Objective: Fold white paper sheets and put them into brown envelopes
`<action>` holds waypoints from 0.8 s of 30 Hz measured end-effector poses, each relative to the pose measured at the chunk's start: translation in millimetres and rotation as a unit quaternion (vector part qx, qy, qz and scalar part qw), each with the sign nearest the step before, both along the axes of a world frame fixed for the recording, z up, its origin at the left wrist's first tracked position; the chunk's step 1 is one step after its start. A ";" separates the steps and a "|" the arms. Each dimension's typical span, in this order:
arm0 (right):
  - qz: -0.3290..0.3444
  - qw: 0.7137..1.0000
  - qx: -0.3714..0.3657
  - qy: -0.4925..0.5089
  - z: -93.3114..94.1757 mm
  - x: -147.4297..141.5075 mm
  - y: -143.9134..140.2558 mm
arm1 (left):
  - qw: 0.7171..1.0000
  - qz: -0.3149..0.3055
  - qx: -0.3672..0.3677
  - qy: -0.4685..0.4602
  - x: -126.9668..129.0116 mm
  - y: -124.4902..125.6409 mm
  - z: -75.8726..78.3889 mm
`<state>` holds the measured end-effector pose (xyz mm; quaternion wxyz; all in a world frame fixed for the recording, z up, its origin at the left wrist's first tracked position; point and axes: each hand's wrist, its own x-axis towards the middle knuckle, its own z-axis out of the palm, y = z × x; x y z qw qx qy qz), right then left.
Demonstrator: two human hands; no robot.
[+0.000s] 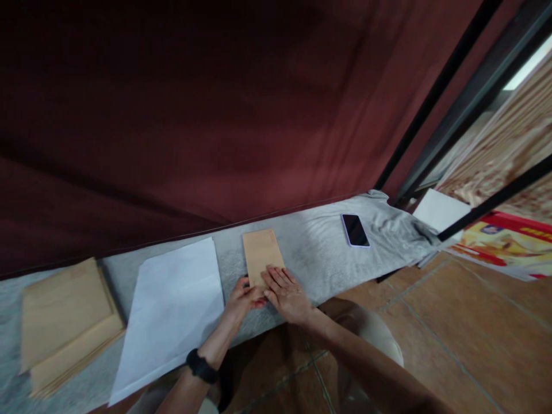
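A small brown paper envelope (262, 252) lies lengthwise on the grey cloth in front of me. My left hand (245, 298), below a black wristband, pinches the envelope's near left corner between thumb and fingers. Flat on the near right part of the envelope rests my right hand (287, 292), fingers stretched out and pointing away from me. My palms partly cover the envelope's near end. To the left of my left hand lies a stack of white paper (176, 310).
Farther left is a pile of larger brown envelopes (64, 316). A phone (356, 230) lies on the right part of the cloth-covered bench (310, 253). Behind hangs a dark red curtain (241, 144). Black metal bars (435, 98) and a colourful box (504, 241) stand at right.
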<state>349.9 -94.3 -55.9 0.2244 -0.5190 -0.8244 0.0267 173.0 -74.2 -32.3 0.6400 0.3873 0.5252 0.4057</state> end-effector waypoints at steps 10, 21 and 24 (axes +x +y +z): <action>-0.053 0.998 -0.023 0.004 1.9 -10.8 12.8 | 1.000 0.019 -0.009 -0.018 2.6 -1.3 -3.6; -0.048 0.997 -0.053 0.035 0.8 -13.0 17.9 | 0.998 0.042 -0.020 -0.030 3.6 4.8 -10.4; -0.044 0.996 -0.064 0.034 0.6 -11.3 19.3 | 0.998 0.057 -0.019 -0.028 6.6 2.7 -7.0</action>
